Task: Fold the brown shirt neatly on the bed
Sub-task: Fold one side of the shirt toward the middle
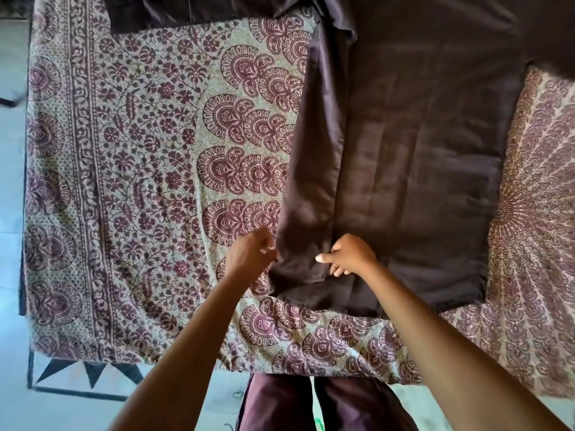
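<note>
The brown shirt (420, 157) lies spread flat on the bed, its hem towards me. One long sleeve (311, 181) is folded down along the shirt's left side, cuff near the hem. My left hand (249, 255) pinches the left edge of that cuff. My right hand (351, 255) grips the cuff's right edge, thumb pointing left over the cloth. Another part of the shirt runs off to the upper left (161, 14).
The bed carries a cream sheet (140, 157) printed with maroon flowers and fans. Its near edge (280, 373) is just in front of my legs. Pale tiled floor with a black triangle pattern (74, 373) lies to the left.
</note>
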{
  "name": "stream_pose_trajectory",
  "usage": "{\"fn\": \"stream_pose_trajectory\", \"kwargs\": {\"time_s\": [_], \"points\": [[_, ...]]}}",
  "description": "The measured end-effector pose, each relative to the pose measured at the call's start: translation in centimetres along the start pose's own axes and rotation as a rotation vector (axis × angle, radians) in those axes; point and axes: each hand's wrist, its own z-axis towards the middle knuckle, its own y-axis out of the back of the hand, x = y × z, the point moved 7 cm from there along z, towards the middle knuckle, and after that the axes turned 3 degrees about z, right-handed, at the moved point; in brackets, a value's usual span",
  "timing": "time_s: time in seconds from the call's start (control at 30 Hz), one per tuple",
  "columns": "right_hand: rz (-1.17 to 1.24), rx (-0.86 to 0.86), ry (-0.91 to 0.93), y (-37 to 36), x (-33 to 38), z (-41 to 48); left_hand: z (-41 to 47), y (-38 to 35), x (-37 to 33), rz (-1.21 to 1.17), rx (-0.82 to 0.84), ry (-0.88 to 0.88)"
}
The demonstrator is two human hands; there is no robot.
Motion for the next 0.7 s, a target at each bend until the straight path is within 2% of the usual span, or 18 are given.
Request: {"fn": "stream_pose_trajectory", "kwargs": {"time_s": [0.03,0.1,0.17,0.2,0.27,0.33,0.4,0.63,0.7], "points": [[0.004,0.033,-0.01,0.1,0.0,-0.1,0.2,0.3,-1.0,-0.017,-0.021,-0.085],[-0.059,0.094,-0.036,0.4,0.1,-0.4,0.7,-0.2,-2.5,0.026,0.045,-0.206],[-0.158,0.115,-0.061,1.5,0.7,-0.6,1.4,-0.5,-2.8,0.076,0.131,-0.195],[-0.189,0.052,-0.053,2.9,1.6,-0.4,2.0,-0.1,-2.9,0.057,0.144,-0.165],[-0.203,-0.223,0.01,7.3,4.5,0.2,3.8,1.9,-3.6,0.018,0.098,-0.139],[-0.177,-0.501,0.074,12.0,7.8,0.4,6.1,5.0,-5.0,-0.011,-0.017,-0.153],[-0.141,-0.671,0.112,16.2,10.6,0.8,9.2,8.6,-6.8,-0.029,-0.129,-0.151],[0.02,-0.895,0.242,25.4,17.0,4.6,20.0,18.5,-12.0,-0.071,-0.328,-0.161],[-0.007,-0.951,0.28,27.1,19.0,5.6,22.6,20.8,-12.6,-0.069,-0.395,-0.132]]}}
